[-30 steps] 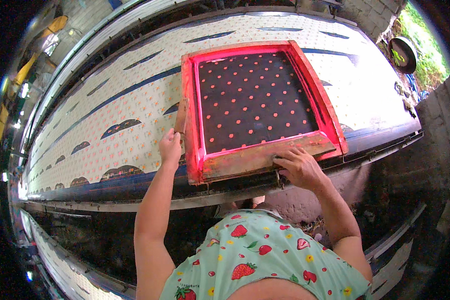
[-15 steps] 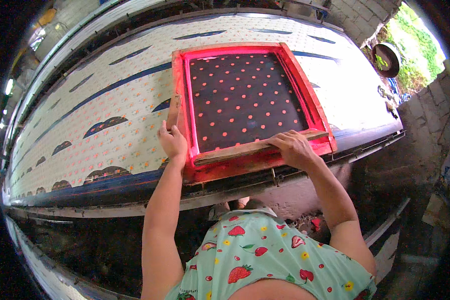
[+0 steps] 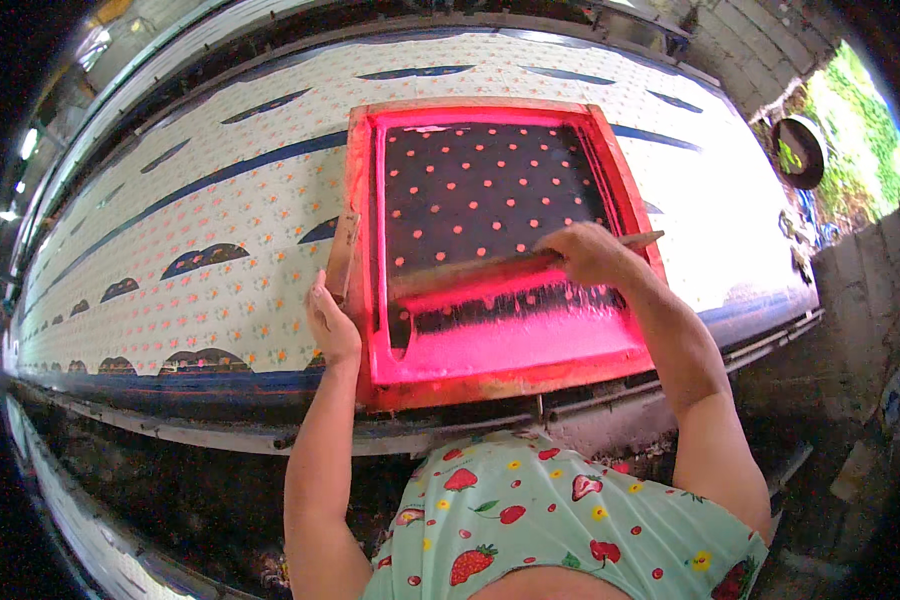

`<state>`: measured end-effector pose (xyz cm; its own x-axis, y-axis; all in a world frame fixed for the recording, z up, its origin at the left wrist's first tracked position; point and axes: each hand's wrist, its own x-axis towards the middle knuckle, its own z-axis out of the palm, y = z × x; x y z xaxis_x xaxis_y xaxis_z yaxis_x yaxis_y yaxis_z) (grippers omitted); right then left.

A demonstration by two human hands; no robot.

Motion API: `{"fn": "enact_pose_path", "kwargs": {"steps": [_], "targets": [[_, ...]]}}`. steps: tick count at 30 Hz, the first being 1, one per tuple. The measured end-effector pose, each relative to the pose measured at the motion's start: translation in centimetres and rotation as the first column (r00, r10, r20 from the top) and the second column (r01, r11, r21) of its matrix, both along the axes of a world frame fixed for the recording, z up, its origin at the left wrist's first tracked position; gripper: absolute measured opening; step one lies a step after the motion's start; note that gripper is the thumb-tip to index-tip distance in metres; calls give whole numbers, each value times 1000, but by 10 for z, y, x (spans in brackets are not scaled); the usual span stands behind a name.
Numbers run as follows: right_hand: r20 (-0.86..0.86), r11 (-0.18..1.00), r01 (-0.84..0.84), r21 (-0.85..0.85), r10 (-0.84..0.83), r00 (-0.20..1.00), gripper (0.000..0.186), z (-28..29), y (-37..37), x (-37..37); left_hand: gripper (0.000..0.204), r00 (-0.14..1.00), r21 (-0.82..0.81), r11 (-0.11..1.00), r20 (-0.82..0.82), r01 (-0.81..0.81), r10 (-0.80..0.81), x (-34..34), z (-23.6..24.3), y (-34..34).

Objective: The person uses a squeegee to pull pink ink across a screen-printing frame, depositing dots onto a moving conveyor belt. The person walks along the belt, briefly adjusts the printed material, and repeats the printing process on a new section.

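Note:
A screen-printing frame with pink-stained wooden sides lies on the printed cloth. Its dark mesh shows rows of small pink dots. My right hand is closed over the top of a long wooden squeegee, which crosses the mesh slightly slanted. Between the squeegee and the near side of the frame lies bright pink ink, with a streaky dark band of mesh through it. At the frame's left side my left hand grips the edge, beside a wooden strip fixed there.
White cloth with small orange flowers and dark scalloped gaps covers the long table. The table's near rail runs in front of me. A round dark pan-like object hangs at the far right, by a block wall and greenery.
My right hand has pushed the squeegee away from the frame's near side up onto the mesh, uncovering pink ink behind it. My left hand stays at the frame's left edge.

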<state>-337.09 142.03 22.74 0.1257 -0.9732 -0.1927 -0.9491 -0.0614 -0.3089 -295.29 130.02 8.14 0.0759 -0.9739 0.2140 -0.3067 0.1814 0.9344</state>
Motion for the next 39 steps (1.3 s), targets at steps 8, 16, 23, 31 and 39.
{"fn": "enact_pose_path", "kwargs": {"steps": [8,16,23,31,39], "targets": [[-82,899,10,-437,-51,995,38,-51,-191,-91,64,990,-10,1000,144,-2,4,-6,22,13],[-111,893,33,-448,-92,990,41,-76,-299,-124,64,965,-30,999,261,-21,28,-6,17,16],[-198,975,-34,-220,-10,980,48,-51,-306,-136,67,926,-16,1000,376,-17,22,-5,20,20],[-235,921,-81,-380,-12,972,50,-71,-296,-128,62,925,-57,998,380,-12,33,-7,20,17],[-183,981,-115,-158,86,979,39,-39,-198,-80,62,942,-13,999,333,-47,49,-8,17,12]]}}
